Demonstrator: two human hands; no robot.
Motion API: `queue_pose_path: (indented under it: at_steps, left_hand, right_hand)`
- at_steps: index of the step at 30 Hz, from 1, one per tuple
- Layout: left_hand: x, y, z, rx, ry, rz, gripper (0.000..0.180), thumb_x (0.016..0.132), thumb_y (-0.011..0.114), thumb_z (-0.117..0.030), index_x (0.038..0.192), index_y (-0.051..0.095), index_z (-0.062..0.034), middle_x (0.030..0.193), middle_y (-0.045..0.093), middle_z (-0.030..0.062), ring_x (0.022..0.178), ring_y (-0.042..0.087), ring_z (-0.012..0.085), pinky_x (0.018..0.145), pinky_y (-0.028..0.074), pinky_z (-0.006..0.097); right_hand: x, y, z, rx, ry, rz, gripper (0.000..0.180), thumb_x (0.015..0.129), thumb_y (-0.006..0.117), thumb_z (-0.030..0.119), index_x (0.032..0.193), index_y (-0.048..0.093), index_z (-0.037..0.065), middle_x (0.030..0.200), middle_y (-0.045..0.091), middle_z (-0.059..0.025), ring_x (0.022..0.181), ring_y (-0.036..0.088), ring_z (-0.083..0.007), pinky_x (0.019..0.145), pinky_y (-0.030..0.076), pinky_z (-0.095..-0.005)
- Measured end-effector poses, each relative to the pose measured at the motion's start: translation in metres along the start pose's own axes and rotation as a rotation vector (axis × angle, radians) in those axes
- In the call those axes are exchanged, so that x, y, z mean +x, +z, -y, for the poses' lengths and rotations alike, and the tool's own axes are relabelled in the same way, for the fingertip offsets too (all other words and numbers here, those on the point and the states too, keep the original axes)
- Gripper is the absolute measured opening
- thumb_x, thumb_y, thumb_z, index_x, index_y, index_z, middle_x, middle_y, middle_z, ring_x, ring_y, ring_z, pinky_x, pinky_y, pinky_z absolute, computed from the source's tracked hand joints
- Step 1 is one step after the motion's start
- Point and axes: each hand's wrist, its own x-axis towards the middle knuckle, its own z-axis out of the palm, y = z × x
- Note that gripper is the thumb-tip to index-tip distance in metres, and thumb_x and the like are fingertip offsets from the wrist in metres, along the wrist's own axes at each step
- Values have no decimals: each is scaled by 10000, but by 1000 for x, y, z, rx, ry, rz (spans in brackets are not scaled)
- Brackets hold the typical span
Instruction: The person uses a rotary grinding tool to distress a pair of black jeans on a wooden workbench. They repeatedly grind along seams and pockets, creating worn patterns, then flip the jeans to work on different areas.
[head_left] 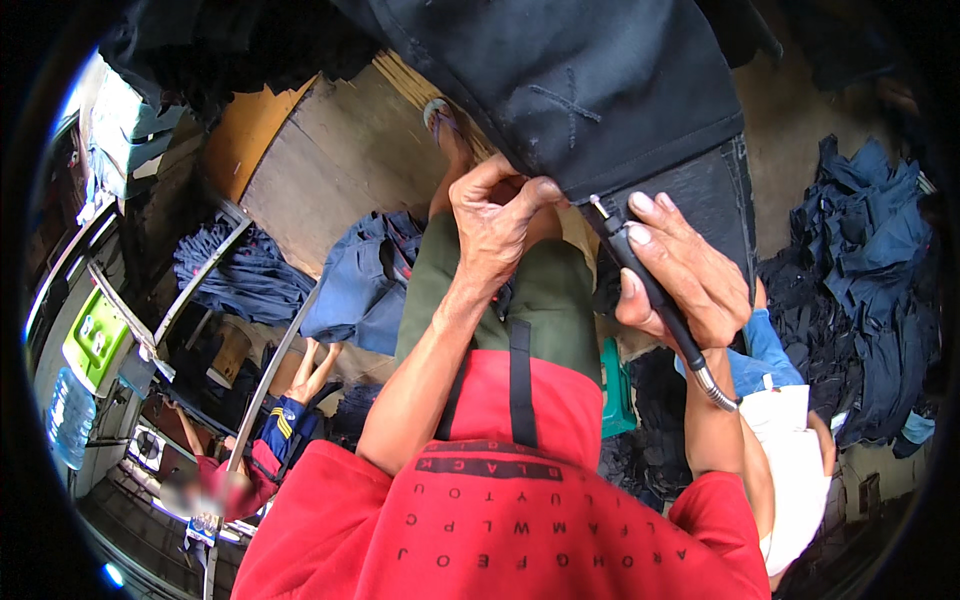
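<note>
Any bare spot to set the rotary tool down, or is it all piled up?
Bare wooden board left of the left hand, above the blue folded jeans. Brown floor strip right of the dark denim leg. Crowded: dark denim heap far right.

The floor (pixel 800 140) is bare brown ground, partly covered by clothing. A heap of dark blue jeans (pixel 870 260) lies on it at the right, spreading down toward the lower right edge. Another pile of blue denim (pixel 365 285) sits on the floor left of the person's knee, and a darker folded stack (pixel 245 275) lies further left beside a metal rail. A wooden board (pixel 340 150) rests on the ground above these piles. A foot in a sandal (pixel 447 135) stands at its edge.
</note>
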Motion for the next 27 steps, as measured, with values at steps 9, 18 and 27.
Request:
queue_pose_path:
  at_steps: [9, 18, 27]
  left_hand:
    - [1, -3, -2, 0, -14, 26, 121, 933, 821, 46, 1038, 762, 54, 937, 799, 107, 846, 766, 178, 797, 609, 316]
    - [9, -10, 11, 7, -24, 8, 161, 908, 818, 83, 1058, 776, 44, 988, 805, 68, 885, 752, 129, 833, 597, 279]
    - [12, -7, 15, 39, -42, -38, 166, 908, 820, 92, 1061, 776, 49, 1015, 797, 42, 916, 733, 126, 864, 594, 293]
  right_hand:
    - [-4, 5, -3, -34, 20, -100, 268, 860, 805, 32, 1114, 797, -55, 1059, 808, -232, 1077, 811, -389, 1009, 650, -511]
    - [-3, -4, -11, -78, 46, -159, 244, 898, 749, 53, 1102, 777, -80, 1048, 802, -288, 1056, 809, -428, 1011, 639, -526]
    - [-4, -8, -9, 10, 50, -76, 273, 875, 798, 53, 1130, 803, -43, 1052, 812, -204, 1090, 808, -385, 1018, 648, -516]
